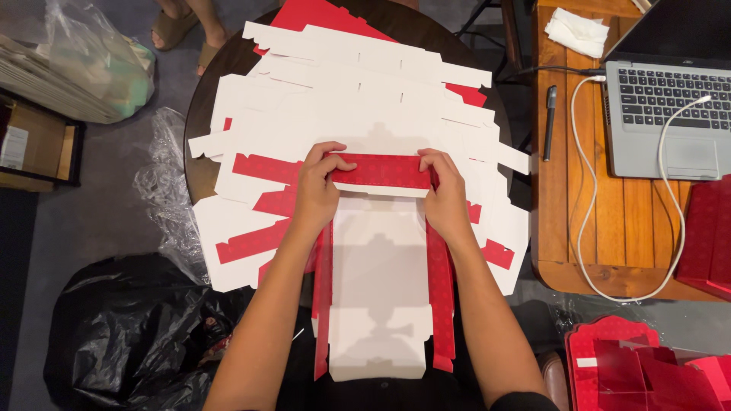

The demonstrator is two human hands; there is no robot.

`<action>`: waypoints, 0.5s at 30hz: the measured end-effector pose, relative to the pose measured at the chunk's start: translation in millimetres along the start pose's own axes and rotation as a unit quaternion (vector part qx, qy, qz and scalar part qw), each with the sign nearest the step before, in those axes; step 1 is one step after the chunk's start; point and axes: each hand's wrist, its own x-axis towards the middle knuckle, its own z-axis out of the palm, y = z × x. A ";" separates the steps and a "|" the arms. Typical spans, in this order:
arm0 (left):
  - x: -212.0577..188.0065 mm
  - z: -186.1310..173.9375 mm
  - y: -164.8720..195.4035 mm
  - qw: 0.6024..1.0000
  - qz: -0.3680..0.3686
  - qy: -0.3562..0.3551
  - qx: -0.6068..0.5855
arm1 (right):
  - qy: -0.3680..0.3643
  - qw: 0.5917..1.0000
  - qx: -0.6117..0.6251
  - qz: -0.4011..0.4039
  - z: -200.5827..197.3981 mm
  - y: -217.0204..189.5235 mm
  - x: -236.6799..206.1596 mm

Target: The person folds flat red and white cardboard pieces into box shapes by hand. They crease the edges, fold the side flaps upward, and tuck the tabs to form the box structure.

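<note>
Landmark: round dark table [199,169], seen from the head view

Far left of the table, on the grey floor: a clear plastic bag [97,55] with pale contents, resting against a stack of flat cardboard [30,72]. Nearer the table's left edge lay crumpled clear wrap [164,190], and below it a black plastic bag [129,335]

On the table: a spread pile of flat box blanks [358,84], white side up, with red edges showing here and there. On top of the pile, at the table's near side, sat one partly folded red-and-white box [378,281], white inside facing up, red side walls raised along both long edges

Left hand [316,190] was closed on the left end of the box's far red flap [381,171], thumb on top, fingers curled over the edge. Right hand [445,194] gripped the right end of the same flap in the same way. The hands were apart, with the length of the flap between them. Flap stood folded up across the far end of the box

Right of the table: a wooden desk [601,228] carrying a black pen [550,122], a white cable [586,190], a grey laptop [666,114] and a folded white tissue [577,32]. Below the desk, red folded boxes [647,365] lay on the floor
</note>
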 end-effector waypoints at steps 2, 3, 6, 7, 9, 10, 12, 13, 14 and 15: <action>-0.2 -5.1 0.8 1.000 0.011 -0.016 0.012 | 0.004 1.000 0.002 -0.002 0.1 -2.8 0.4; -0.9 -8.6 1.9 0.999 0.020 -0.029 0.000 | 0.006 1.000 -0.006 0.002 0.4 -4.0 0.1; -4.0 -19.2 7.3 0.997 0.015 -0.072 -0.037 | 0.017 0.999 -0.019 0.021 2.0 -4.7 -0.9; -5.9 -24.4 9.0 0.995 -0.006 -0.087 -0.048 | 0.022 0.999 -0.022 0.029 2.6 -4.1 -1.6; -5.5 -29.9 12.1 0.992 -0.031 -0.106 -0.060 | 0.029 0.998 -0.043 0.021 4.1 -2.6 -1.9; -5.5 -30.7 13.5 0.991 -0.036 -0.109 -0.062 | 0.031 0.998 -0.054 0.019 4.8 -2.0 -2.5; -5.7 -28.6 16.5 0.995 -0.013 -0.091 -0.026 | 0.033 0.997 -0.069 0.005 6.2 -2.7 -2.5; -4.6 -23.7 18.6 0.997 0.018 -0.070 0.012 | 0.034 0.996 -0.077 -0.004 6.4 -4.2 -1.2; -4.2 -19.5 20.7 0.996 0.048 -0.049 0.050 | 0.034 0.994 -0.100 -0.019 6.5 -6.9 0.0; -3.4 -16.5 22.8 0.994 0.045 -0.045 0.089 | 0.034 0.991 -0.123 -0.033 6.2 -10.5 0.5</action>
